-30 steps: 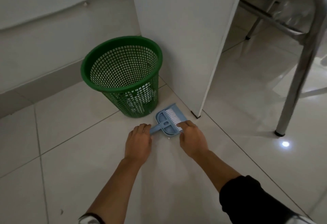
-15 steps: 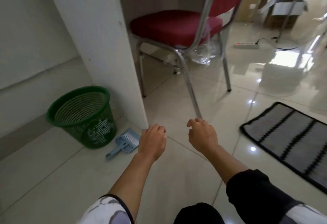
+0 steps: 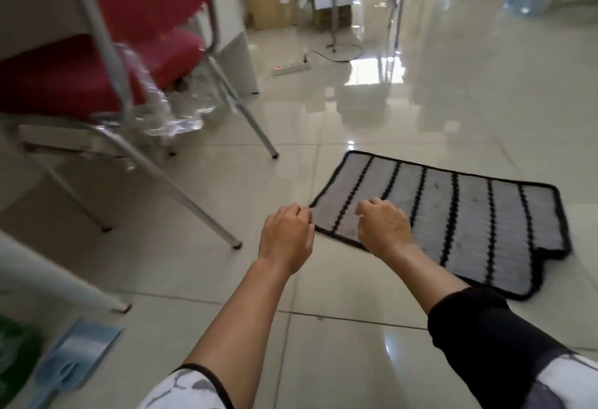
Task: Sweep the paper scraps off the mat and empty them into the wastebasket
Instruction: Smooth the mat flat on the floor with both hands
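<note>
Reaching: both my hands hang empty above the pale glossy floor tiles, near the left edge of the grey mat with black wavy stripes and black border (image 3: 453,214).
Left hand (image 3: 286,235): fingers curled loosely inward, holding nothing, just short of the mat's left edge.
Right hand (image 3: 383,226): fingers bent in a loose claw, also empty, over the mat's near-left corner.
Scraps: I can see no paper on the mat (small bits might be lost in the blur).
Tools: light blue plastic dustpan (image 3: 74,360) lies on the tiles by the green wastebasket (image 3: 13,363), at the lower left, well apart from my fingers.
Risk: I judge that shaking or lifting the mat barehanded could scatter any leftover scraps across the tiles, since the dustpan is out of reach.
</note>
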Tool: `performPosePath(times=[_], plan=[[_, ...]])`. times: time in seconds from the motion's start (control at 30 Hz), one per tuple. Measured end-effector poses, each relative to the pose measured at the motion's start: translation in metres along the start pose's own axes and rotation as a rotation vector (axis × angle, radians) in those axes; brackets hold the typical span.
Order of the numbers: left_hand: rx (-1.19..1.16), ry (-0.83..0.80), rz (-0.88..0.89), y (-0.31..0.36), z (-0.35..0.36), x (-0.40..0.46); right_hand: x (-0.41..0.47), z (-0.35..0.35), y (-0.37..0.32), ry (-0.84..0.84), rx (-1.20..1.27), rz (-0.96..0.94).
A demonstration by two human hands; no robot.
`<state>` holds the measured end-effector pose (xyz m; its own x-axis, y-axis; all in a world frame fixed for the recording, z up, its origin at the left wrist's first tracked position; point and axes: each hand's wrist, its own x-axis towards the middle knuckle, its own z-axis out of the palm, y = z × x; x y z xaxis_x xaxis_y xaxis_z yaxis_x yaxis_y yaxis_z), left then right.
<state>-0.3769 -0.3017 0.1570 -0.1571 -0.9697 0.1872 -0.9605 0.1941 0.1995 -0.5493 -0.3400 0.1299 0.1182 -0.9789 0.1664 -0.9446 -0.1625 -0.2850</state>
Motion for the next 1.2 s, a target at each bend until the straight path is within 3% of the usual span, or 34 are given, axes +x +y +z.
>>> performPosePath(times=[0.3,0.53,0.7,0.9,1.2], plan=[[-0.131,-0.312,0.172,0.093,0.155,0.077,-0.002,0.059,0.184,-0.122,0.065,0.265],[-0.231,-0.481,0.202,0.144,0.237,0.093,-0.037,0.098,0.255,-0.211,-0.009,0.339],[-0.171,-0.499,0.127,0.168,0.262,0.078,-0.049,0.107,0.268,-0.172,0.041,0.276],[-0.161,-0.539,0.063,0.176,0.258,0.058,-0.085,0.082,0.331,-0.155,-0.111,0.568],[-0.130,-0.540,0.011,0.183,0.260,0.056,-0.092,0.070,0.354,-0.096,0.017,0.536]])
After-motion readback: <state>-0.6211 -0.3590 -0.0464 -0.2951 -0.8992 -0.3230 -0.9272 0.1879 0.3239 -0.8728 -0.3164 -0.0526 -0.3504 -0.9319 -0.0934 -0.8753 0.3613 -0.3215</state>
